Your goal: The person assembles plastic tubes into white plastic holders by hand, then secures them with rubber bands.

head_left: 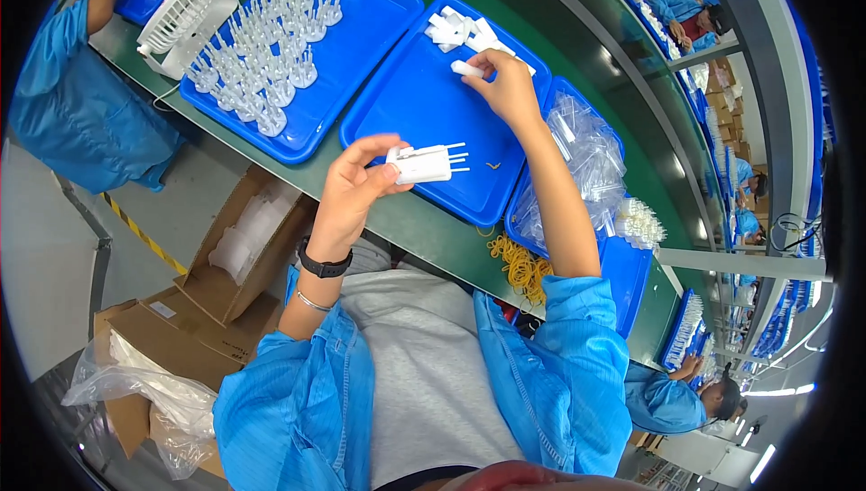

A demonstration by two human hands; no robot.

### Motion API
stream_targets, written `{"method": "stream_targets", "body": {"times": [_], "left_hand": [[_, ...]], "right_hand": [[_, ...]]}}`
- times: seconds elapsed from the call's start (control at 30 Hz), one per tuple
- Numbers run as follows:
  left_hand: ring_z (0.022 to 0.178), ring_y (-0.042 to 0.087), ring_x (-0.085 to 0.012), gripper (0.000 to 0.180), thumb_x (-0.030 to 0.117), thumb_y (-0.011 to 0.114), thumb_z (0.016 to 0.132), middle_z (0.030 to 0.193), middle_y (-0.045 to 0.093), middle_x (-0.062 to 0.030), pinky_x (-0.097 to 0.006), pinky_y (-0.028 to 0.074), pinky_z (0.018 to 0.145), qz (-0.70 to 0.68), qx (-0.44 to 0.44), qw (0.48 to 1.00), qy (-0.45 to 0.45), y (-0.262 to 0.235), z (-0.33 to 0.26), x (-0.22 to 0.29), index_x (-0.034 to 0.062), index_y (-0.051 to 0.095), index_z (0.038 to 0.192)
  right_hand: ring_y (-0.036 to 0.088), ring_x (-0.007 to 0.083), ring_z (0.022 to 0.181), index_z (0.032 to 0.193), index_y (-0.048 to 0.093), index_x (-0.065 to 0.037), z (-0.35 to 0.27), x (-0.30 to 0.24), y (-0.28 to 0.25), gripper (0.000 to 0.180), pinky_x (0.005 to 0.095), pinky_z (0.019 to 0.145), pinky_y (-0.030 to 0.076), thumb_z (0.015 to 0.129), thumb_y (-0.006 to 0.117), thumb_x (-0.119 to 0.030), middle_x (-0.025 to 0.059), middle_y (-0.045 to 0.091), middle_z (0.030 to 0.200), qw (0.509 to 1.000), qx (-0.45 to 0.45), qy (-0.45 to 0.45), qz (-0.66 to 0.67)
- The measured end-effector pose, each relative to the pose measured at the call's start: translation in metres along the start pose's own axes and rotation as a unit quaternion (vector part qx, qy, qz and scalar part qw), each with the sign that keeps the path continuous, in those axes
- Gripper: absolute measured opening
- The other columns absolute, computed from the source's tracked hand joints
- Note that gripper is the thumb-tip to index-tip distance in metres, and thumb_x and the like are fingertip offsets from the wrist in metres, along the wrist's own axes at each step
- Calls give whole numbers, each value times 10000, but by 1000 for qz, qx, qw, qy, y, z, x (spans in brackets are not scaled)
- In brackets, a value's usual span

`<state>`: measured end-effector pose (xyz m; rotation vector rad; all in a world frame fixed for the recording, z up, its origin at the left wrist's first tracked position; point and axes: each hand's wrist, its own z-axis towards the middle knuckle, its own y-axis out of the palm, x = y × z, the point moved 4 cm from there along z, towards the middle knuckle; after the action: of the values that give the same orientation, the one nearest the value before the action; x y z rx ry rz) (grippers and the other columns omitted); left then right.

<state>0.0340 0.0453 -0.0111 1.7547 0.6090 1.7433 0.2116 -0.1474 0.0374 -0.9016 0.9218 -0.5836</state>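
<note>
My left hand [356,180] is closed on a white plastic block [422,165] with several thin white prongs pointing right. It is held above the near edge of the middle blue tray [406,85]. Above that tray's far right part, my right hand [507,85] pinches a small white piece [465,69] between thumb and fingertips. A loose pile of white pieces [448,29] lies in the tray's far corner, just beyond the right hand. One small yellowish strip [493,165] rests on the tray floor.
Left, a blue tray [316,121] carries rows of clear pronged pieces [271,49] beside a white fan [180,22]. Clear bags [577,166], yellow rubber bands [521,265] and white pronged pieces [639,223] lie right. Cardboard boxes [171,319] stand below; a co-worker [81,94] is at left.
</note>
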Motion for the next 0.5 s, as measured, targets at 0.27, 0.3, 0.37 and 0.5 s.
{"method": "stream_targets", "body": {"times": [0.27, 0.3, 0.37, 0.5], "left_hand": [[1056, 606, -238, 378, 89, 608, 889, 1205, 572, -174, -332, 554, 842, 16, 18, 1000, 17, -12, 3, -10, -19, 519, 1240], [1058, 606, -242, 377, 90, 609, 889, 1202, 574, -180, -334, 557, 840, 19, 26, 999, 28, -13, 3, -10, -21, 522, 1239], [1060, 606, -247, 377, 92, 610, 889, 1199, 575, -186, -337, 559, 839, 22, 33, 998, 39, -14, 4, -9, -23, 524, 1238], [1031, 616, -237, 355, 74, 627, 876, 1168, 578, -162, -341, 563, 829, 18, 49, 997, 49, -13, 6, -7, -27, 559, 1209]], "right_hand": [[617, 232, 730, 770, 605, -49, -47, -76, -51, 138, 318, 652, 501, 679, 708, -54, 73, 626, 780, 995, -26, -88, 36], [614, 231, 738, 778, 608, -56, -52, -82, -56, 144, 318, 655, 502, 673, 705, -48, 63, 628, 791, 991, -22, -127, 39], [612, 221, 760, 790, 615, -67, -58, -88, -65, 162, 316, 661, 505, 663, 708, -31, 49, 626, 805, 987, -29, -151, 35], [612, 213, 782, 807, 645, -67, -65, -94, -70, 170, 307, 663, 505, 668, 740, -47, 43, 624, 823, 984, -34, -173, 26]]}}
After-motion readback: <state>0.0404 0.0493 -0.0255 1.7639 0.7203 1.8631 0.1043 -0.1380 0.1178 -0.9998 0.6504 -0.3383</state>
